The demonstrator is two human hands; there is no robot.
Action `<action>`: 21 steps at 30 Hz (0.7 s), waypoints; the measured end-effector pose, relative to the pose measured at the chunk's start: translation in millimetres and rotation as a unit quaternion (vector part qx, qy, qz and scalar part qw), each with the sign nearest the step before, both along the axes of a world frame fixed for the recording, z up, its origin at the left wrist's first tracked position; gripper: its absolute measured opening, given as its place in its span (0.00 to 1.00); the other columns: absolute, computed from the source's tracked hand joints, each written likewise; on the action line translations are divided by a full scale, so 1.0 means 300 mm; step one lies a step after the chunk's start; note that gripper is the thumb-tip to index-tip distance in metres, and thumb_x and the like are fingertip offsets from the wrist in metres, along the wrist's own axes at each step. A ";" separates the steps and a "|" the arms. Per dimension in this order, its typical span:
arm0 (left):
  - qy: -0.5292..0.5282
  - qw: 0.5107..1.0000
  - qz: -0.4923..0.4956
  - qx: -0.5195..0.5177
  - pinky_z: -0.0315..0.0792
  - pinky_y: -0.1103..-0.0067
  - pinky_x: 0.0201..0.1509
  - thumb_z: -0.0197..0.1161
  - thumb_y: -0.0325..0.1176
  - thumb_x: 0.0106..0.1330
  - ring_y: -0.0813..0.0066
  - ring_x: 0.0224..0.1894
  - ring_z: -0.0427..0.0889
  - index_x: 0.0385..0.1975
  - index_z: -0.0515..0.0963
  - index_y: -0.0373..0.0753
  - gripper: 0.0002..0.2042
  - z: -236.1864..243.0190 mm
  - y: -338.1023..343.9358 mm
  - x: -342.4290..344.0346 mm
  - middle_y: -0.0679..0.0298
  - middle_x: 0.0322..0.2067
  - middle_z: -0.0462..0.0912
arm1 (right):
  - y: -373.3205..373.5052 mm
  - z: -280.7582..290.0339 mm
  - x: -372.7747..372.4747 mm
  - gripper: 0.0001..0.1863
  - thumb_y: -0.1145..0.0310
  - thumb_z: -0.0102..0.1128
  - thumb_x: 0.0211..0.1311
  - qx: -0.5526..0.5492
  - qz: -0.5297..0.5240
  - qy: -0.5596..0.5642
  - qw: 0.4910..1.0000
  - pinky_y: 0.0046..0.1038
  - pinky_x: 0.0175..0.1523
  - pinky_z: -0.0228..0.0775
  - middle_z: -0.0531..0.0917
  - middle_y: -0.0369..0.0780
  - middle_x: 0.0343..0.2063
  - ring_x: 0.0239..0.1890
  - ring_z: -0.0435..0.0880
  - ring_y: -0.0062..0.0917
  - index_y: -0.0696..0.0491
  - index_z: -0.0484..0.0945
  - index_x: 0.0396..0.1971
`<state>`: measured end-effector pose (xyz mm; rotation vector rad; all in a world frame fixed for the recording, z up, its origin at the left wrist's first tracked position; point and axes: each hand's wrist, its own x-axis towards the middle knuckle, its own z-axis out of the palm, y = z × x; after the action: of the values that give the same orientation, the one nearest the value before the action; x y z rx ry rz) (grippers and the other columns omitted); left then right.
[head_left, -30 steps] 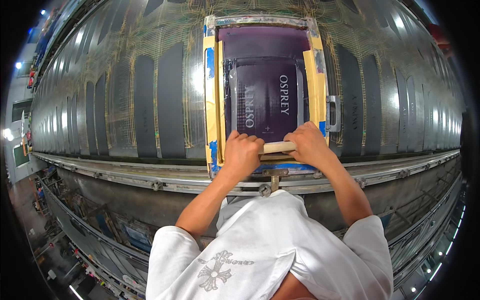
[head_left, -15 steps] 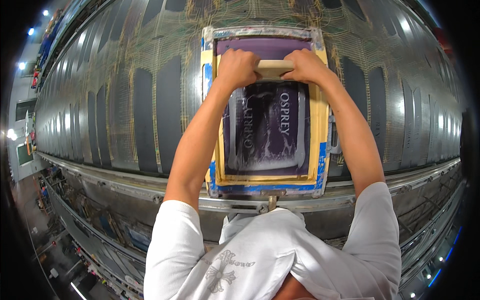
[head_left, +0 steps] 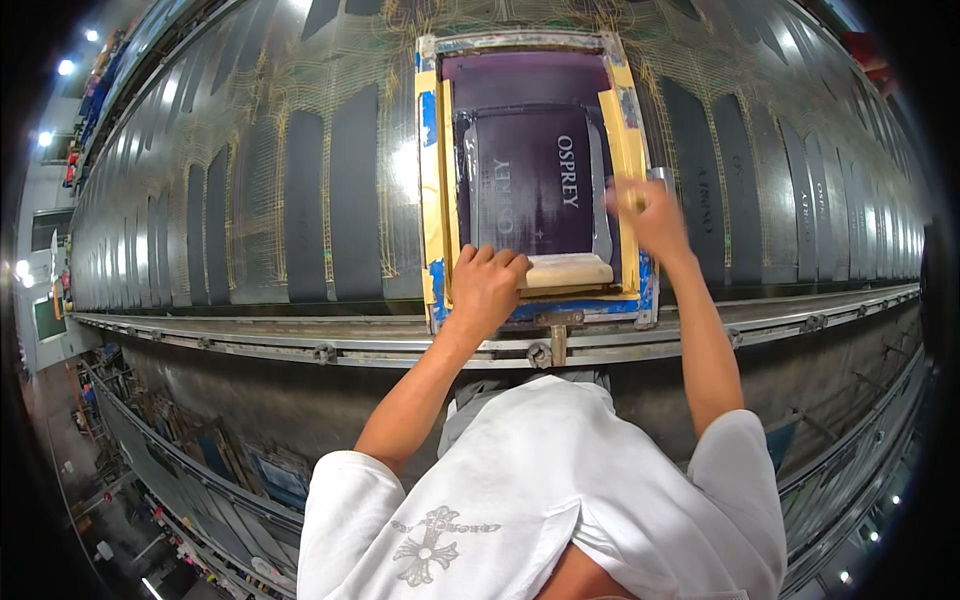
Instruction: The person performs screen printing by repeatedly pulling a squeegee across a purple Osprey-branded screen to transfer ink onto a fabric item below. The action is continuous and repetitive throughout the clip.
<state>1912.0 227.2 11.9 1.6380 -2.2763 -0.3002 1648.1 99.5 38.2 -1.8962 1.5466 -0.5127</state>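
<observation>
A printing screen in a taped frame (head_left: 430, 150) has purple mesh (head_left: 525, 80) with pale lettering. My left hand (head_left: 490, 278) grips the left end of a pale squeegee (head_left: 565, 268) lying across the screen's near end. My right hand (head_left: 645, 215) is off the squeegee, raised by the screen's right side beside a metal handle (head_left: 661, 175); its fingers are smeared by motion.
A long steel table (head_left: 250, 160) carries rows of dark cut pieces (head_left: 355, 190) on both sides of the screen. A metal rail (head_left: 230, 330) runs along its near edge, with a lower rack (head_left: 280, 475) beneath.
Both hands were on the squeegee, which went to the far end and is now back at the near end. My right hand has left it and moved up and right.
</observation>
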 end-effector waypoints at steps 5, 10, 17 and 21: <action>-0.007 1.000 -0.021 -0.011 0.69 0.68 0.45 0.68 0.24 0.44 0.65 0.40 0.81 0.38 0.85 0.46 0.18 -0.028 0.002 -0.003 0.68 0.38 0.87 | -0.194 -0.381 -0.277 0.23 0.44 0.58 0.71 -0.049 -0.240 0.060 0.968 0.43 0.51 0.75 0.87 0.51 0.42 0.48 0.85 0.51 0.52 0.82 0.42; 0.005 1.000 -0.004 0.014 0.68 0.69 0.45 0.69 0.23 0.43 0.66 0.39 0.80 0.37 0.85 0.46 0.18 -0.018 0.035 0.053 0.69 0.37 0.86 | -0.185 -0.297 -0.225 0.18 0.53 0.65 0.70 -0.021 -0.246 -0.055 0.967 0.30 0.32 0.67 0.79 0.38 0.18 0.22 0.76 0.22 0.55 0.83 0.34; 0.007 1.000 -0.001 0.021 0.71 0.64 0.47 0.74 0.24 0.38 0.60 0.40 0.81 0.40 0.85 0.44 0.22 0.088 0.054 0.413 0.67 0.41 0.87 | -0.102 -0.223 0.186 0.13 0.60 0.62 0.69 -0.093 -0.212 -0.102 0.967 0.36 0.45 0.75 0.87 0.44 0.34 0.38 0.87 0.34 0.55 0.85 0.39; -0.024 0.999 0.033 0.007 0.73 0.65 0.51 0.79 0.27 0.41 0.59 0.42 0.84 0.41 0.87 0.43 0.22 0.072 0.155 0.827 0.65 0.42 0.89 | 0.004 -0.236 0.679 0.11 0.62 0.64 0.68 -0.031 -0.232 -0.183 0.955 0.36 0.48 0.77 0.87 0.48 0.36 0.41 0.88 0.39 0.55 0.83 0.40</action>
<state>2160.0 273.6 33.5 1.7418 -2.2550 -0.2645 1851.7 100.7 -32.7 -1.3664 1.7267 -1.0644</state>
